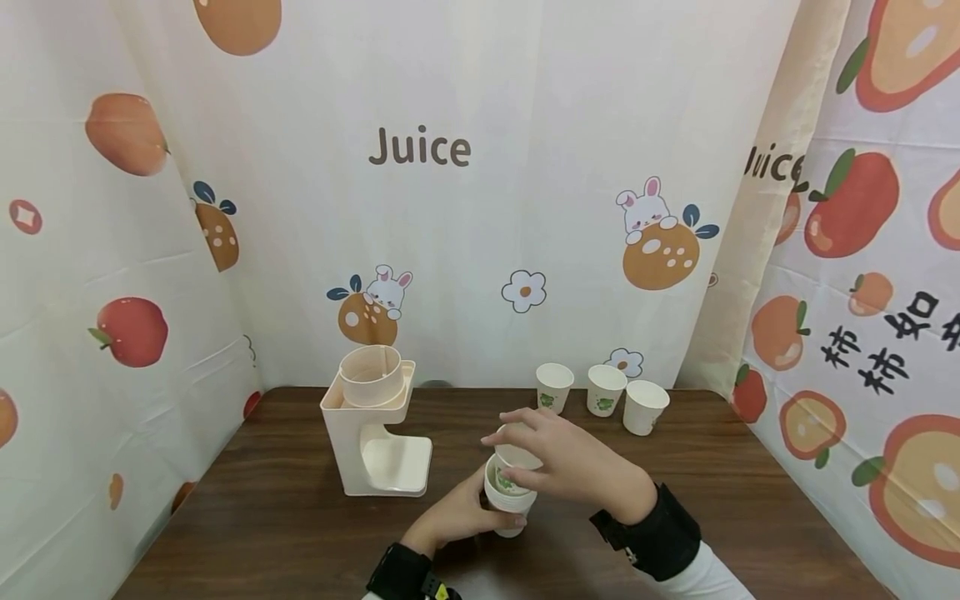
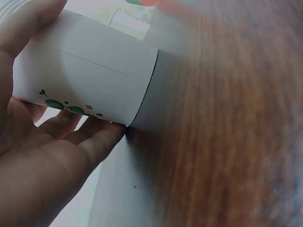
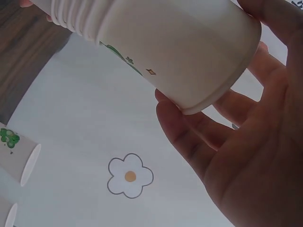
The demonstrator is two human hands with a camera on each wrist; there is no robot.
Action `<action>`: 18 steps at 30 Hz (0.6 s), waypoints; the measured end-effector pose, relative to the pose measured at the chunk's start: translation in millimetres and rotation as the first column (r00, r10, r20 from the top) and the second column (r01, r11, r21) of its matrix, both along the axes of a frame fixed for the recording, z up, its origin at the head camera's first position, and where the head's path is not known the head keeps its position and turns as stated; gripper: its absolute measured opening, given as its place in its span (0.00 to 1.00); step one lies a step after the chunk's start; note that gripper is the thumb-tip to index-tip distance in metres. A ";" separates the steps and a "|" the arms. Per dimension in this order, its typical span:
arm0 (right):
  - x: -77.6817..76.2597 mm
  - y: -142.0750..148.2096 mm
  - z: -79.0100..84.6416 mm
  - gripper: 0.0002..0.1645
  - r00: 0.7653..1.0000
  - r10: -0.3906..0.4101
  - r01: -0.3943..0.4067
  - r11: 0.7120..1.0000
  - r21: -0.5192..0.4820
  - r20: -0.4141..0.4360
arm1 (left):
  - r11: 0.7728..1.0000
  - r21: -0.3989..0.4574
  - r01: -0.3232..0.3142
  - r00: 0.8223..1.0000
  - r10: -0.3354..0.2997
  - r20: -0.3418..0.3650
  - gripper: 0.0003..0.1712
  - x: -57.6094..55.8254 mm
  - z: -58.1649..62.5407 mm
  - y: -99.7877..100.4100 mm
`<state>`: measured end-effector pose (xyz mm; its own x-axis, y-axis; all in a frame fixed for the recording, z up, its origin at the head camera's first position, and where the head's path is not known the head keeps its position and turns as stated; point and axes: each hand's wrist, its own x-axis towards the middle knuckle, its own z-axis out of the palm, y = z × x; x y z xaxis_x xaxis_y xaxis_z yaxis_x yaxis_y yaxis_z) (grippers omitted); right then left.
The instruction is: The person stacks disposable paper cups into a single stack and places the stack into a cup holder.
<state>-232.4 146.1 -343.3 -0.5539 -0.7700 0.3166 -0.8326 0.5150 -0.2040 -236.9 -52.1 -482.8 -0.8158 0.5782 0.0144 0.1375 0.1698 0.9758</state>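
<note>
In the head view, your left hand [image 1: 457, 510] grips a stack [image 1: 510, 502] of paper cups at lower centre, thumb and fingers curled round its side, the mouth facing up. Your right hand [image 1: 562, 460] sits just above and to the right, its thumb and fingers bent round the upper cup [image 1: 516, 457], which rests partly inside the stack's mouth. Left of centre stands a cream stand [image 1: 351, 454] with a ring [image 1: 371, 388] on top. Right of centre, near the far edge of the brown table [image 1: 247, 500], three cups [image 1: 603, 403] stand in a row, well apart from your hands. Behind, a curtain [image 1: 465, 225] carries fruit, rabbits, flowers and the word "Juice".

In the left wrist view, the stack fills the upper left, its base pointing right and green print along its lower side. Your thumb lies over the top and your fingers support it from below. The table spreads across the right; whether the base touches it, you cannot tell here.

In the right wrist view, the upper cup spans the top of the frame, with the stack's layered rims at upper left. Your fingers hold its rim from the right. Two of the standing cups show at lower left, beside a printed flower [image 3: 130, 176].
</note>
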 end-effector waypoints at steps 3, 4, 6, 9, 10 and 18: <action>-0.8 -0.8 -2.5 0.22 1.000 0.008 -0.008 1.000 0.002 0.006 | 1.000 0.005 0.004 1.000 -0.004 0.004 0.42 0.7 0.5 -0.2; -1.0 -1.0 -3.1 0.22 1.000 0.011 -0.011 1.000 0.003 0.007 | 1.000 0.005 0.003 1.000 -0.003 0.004 0.42 0.9 0.6 -0.2; -1.3 -1.4 -4.4 0.22 1.000 0.011 -0.011 1.000 0.006 0.013 | 1.000 0.006 0.002 1.000 -0.002 0.001 0.43 0.9 0.8 -0.2; -1.4 -2.5 -6.7 0.22 0.999 0.014 -0.015 1.000 0.017 0.039 | 1.000 -0.002 -0.004 1.000 0.004 -0.006 0.43 0.4 0.5 -0.4; -1.2 -3.1 -7.7 0.22 0.999 0.014 -0.015 1.000 0.025 0.051 | 1.000 -0.002 -0.005 1.000 0.005 -0.005 0.43 0.3 0.3 -0.4; -2.5 -5.4 -29.3 0.23 0.995 0.030 -0.038 0.996 0.075 0.097 | 1.000 0.012 0.007 1.000 -0.007 0.001 0.38 3.4 1.2 -0.6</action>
